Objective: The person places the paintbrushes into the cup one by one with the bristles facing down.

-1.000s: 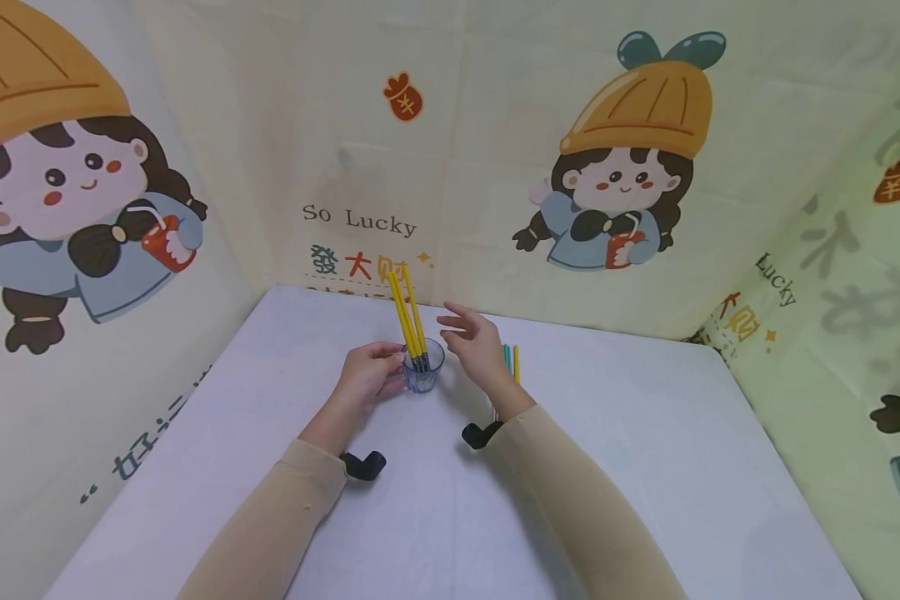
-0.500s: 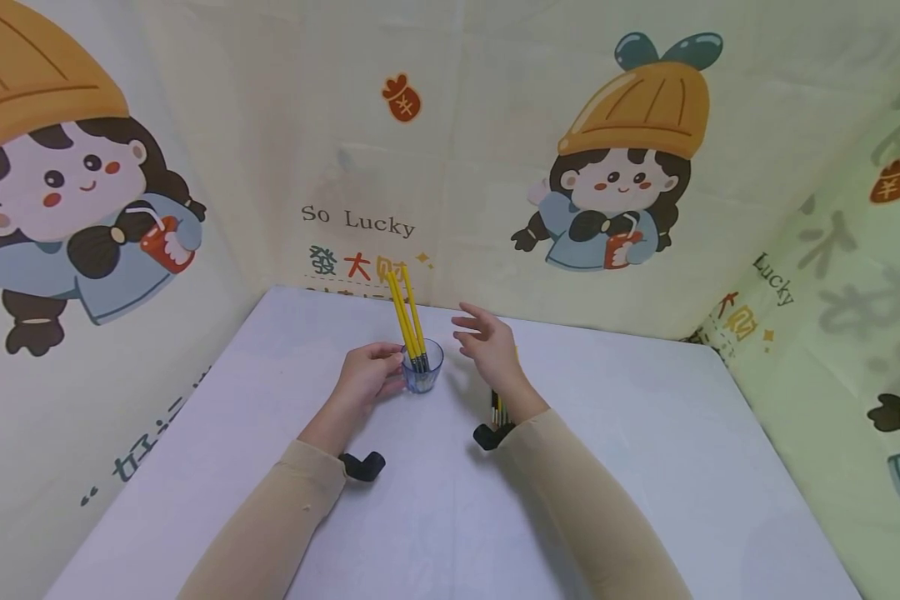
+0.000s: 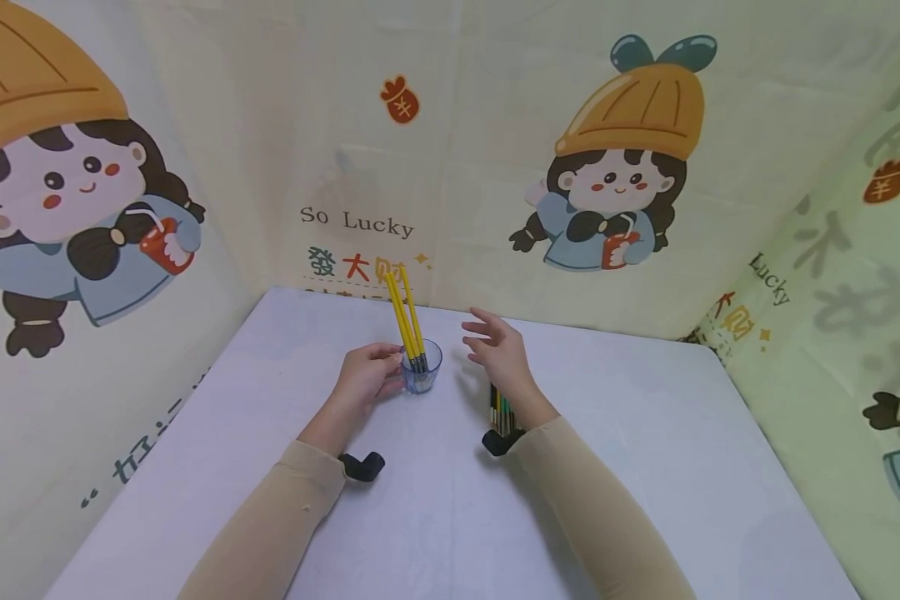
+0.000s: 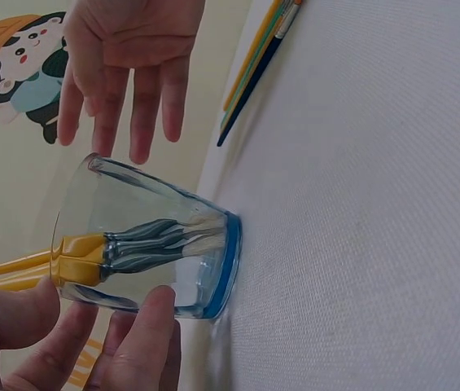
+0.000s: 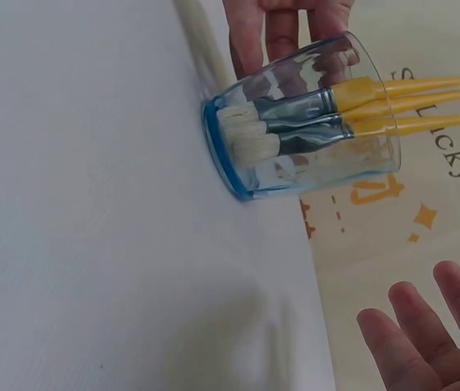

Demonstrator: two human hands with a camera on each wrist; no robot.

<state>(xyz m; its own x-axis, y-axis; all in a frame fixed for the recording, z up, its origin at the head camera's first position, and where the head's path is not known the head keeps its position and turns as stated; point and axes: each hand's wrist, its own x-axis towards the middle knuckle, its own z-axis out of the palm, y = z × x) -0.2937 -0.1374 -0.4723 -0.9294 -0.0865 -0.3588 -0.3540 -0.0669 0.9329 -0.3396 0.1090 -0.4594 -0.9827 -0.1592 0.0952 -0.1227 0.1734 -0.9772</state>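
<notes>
- The left hand [image 3: 367, 375] grasps a clear, faceted plastic-looking cup with a blue base [image 3: 420, 382], thumb and fingers against its near side.
- The cup is base down at the bench [image 3: 450, 508], between the two hands and nearer the left.
- Three yellow-handled paintbrushes [image 3: 401, 317] stand in the cup, pale bristles down, dark metal collars inside, handles leaning toward the left hand's side.
- The right hand [image 3: 498, 354] is released and holds nothing, fingers spread, raised above the bench and apart from the cup.
- Beneath the right hand and wrist lies a bunch of thin brushes with dark, yellow and green handles [image 4: 259, 77], partly hidden, their number unclear.
- Beyond both hands hangs a cream cloth printed with cartoon figures [image 3: 487, 125].
</notes>
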